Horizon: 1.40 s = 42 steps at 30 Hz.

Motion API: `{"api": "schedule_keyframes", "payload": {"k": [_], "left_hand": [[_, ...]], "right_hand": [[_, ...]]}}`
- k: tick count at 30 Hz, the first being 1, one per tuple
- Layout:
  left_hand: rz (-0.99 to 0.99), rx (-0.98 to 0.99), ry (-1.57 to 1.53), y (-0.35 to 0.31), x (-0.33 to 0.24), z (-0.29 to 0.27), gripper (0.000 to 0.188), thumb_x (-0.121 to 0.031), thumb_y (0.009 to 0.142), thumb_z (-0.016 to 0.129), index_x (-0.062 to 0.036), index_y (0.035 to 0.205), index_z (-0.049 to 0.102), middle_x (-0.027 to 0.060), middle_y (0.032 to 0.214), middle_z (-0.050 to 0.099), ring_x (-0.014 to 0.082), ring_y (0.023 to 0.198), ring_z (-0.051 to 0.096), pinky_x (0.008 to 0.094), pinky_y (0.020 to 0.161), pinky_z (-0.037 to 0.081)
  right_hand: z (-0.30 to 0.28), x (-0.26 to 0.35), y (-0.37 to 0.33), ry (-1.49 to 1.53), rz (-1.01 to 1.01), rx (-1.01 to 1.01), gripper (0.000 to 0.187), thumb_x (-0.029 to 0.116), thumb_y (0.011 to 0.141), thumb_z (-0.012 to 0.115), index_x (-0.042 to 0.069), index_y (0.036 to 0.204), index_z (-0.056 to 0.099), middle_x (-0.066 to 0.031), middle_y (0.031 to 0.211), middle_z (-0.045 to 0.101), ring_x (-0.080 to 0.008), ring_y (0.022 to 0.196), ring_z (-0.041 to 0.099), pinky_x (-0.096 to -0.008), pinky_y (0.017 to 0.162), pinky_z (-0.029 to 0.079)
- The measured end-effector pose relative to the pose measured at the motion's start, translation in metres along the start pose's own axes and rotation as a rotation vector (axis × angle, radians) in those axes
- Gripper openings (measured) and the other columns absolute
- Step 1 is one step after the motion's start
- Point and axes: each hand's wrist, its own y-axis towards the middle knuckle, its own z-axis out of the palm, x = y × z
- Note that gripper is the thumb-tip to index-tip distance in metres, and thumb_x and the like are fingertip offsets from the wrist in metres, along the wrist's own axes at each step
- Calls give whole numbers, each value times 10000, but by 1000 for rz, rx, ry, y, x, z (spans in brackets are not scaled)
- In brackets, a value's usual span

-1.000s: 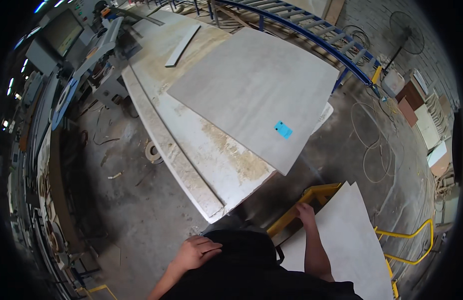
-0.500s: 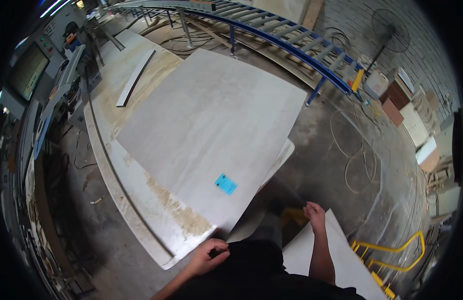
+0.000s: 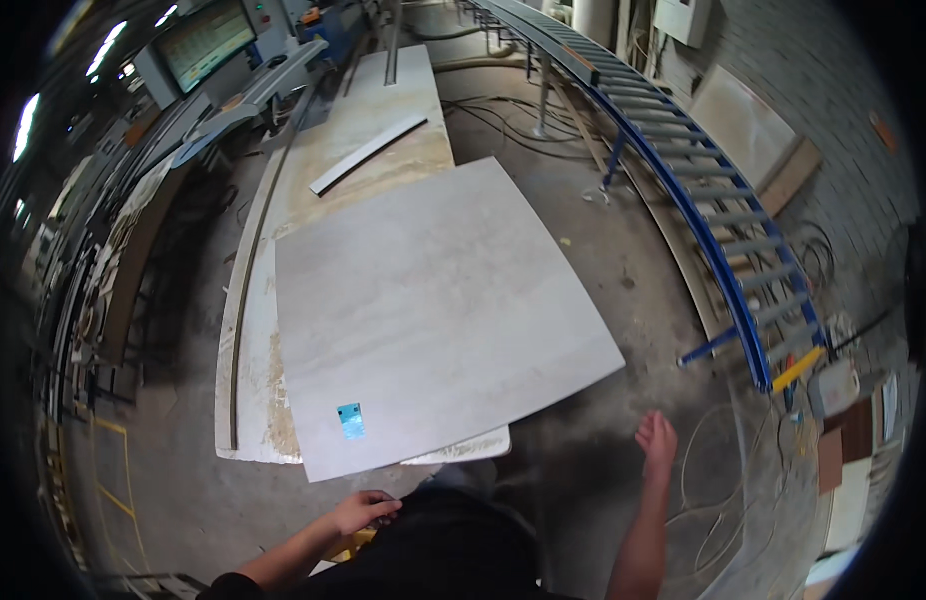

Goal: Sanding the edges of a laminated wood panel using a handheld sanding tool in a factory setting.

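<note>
A large square light-grey slab [image 3: 433,300] lies skewed on a longer pale worktable [image 3: 253,400], its right corner jutting past the table. A small blue label [image 3: 351,422] sticks to the slab near its front-left corner. My left hand [image 3: 368,511] hangs just in front of that corner, apart from it, with its fingers curled in; whether something small is inside is hidden. My right hand [image 3: 657,440] is raised over the floor, off the slab's right corner, with its fingers loosely curled and nothing seen in them. A narrow pale strip [image 3: 368,155] rests on the table behind the slab.
A blue-framed roller conveyor [image 3: 713,190] curves along the right. Hoses and cables [image 3: 518,120] lie on the floor behind the slab. At the left stand a machine screen [image 3: 205,52] and a rack of stacked strips [image 3: 113,270]. A white jug [image 3: 836,385] stands by the right wall.
My view has swung to the left, so the slab and table appear turned. My right hand is now off the slab's right corner. The pale board at my right side is out of view.
</note>
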Motion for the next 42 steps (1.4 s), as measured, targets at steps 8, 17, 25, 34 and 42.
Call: {"api": "schedule_keyframes", "payload": {"k": [8, 17, 25, 34, 42], "left_hand": [[149, -174, -1064, 32, -26, 106, 696, -631, 950, 440, -72, 1366, 446, 169, 1213, 587, 322, 1008, 628, 455, 906, 497], [6, -431, -1327, 84, -143, 230, 706, -617, 953, 472, 12, 1271, 519, 175, 1078, 618, 301, 1001, 607, 455, 917, 485], [561, -735, -1658, 161, -209, 277, 421, -418, 1006, 386, -61, 1155, 552, 111, 901, 627, 274, 807, 608, 430, 768, 507], [494, -1240, -1812, 190, -281, 295, 440, -429, 974, 455, -123, 1285, 513, 65, 1299, 593, 246, 1177, 567, 429, 1000, 438], [578, -1276, -1998, 208, -300, 270, 590, -424, 941, 487, -14, 1365, 488, 141, 1302, 587, 335, 1197, 553, 458, 1049, 414]], "right_hand": [[196, 162, 145, -261, -257, 548, 375, 304, 983, 597, 22, 1226, 637, -60, 1071, 659, -122, 880, 608, -266, 762, 523], [317, 189, 236, -618, -654, 756, 412, 243, 931, 671, -5, 1253, 603, -149, 1223, 579, -213, 942, 648, -313, 847, 521], [369, 216, 296, -566, -720, 985, 432, 263, 918, 681, 17, 1265, 605, -160, 1228, 581, -266, 1012, 622, -335, 865, 528], [401, 284, 336, -604, -964, 1255, 452, 317, 906, 673, 13, 1236, 621, -179, 1207, 612, -305, 1067, 608, -364, 915, 492], [526, 305, 348, -800, -1242, 1325, 533, 401, 914, 620, -1, 1263, 587, -214, 1248, 582, -380, 1189, 540, -428, 988, 450]]}}
